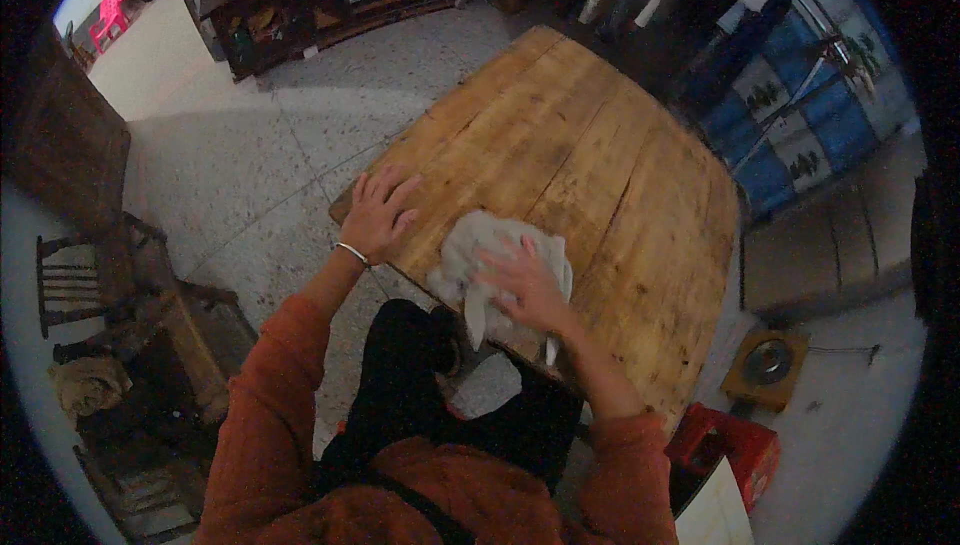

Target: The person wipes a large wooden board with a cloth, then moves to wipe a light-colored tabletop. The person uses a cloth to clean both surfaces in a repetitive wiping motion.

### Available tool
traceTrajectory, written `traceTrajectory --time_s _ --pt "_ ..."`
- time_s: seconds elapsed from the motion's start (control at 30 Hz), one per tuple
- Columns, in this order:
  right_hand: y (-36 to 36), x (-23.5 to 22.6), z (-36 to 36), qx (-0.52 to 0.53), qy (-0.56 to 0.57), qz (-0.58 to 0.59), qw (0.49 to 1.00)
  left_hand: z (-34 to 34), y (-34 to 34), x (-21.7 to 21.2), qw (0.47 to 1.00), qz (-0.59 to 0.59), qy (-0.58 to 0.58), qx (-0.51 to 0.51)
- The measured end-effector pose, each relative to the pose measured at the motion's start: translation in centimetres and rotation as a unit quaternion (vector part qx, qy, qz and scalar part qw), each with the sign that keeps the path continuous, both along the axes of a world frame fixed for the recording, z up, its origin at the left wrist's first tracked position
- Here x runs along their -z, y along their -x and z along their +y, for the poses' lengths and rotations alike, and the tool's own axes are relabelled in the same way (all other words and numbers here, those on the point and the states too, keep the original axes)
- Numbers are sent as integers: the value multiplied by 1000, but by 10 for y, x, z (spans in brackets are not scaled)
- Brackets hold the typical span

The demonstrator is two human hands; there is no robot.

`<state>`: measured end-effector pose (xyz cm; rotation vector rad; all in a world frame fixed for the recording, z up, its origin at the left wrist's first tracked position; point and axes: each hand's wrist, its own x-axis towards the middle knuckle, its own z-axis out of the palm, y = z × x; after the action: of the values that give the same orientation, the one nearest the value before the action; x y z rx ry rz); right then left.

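A crumpled pale grey cloth (pixel 462 253) lies on the near edge of the wooden table (pixel 610 175), and part of it hangs over the edge toward my lap. My right hand (pixel 522 285) rests flat on top of the cloth with its fingers spread, hiding the middle of it. At the table's left corner, my left hand (pixel 376 215) lies on the boards, fingers apart and holding nothing. A light bracelet (pixel 352 254) circles my left wrist. The tabletop is made of worn planks with dark seams between them.
Wooden chairs (pixel 165 320) stand at the left, and a dark cabinet (pixel 330 5) is at the back. A red crate (pixel 725 455) sits by the table's right side, near a yellow square object (pixel 765 370) with a round centre. Clothes (pixel 690 5) hang at the far right.
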<state>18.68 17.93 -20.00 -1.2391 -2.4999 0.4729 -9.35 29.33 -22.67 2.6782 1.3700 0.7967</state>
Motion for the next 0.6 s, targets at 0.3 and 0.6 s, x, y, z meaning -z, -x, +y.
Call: traceTrajectory --time_s 0.3,0.6 --pt "17 28 118 256 -100 -32 961 5 1 2 997 54 54 -11" --pt "1 -6 -67 30 6 18 999 6 -14 3 984 102 55 -136"
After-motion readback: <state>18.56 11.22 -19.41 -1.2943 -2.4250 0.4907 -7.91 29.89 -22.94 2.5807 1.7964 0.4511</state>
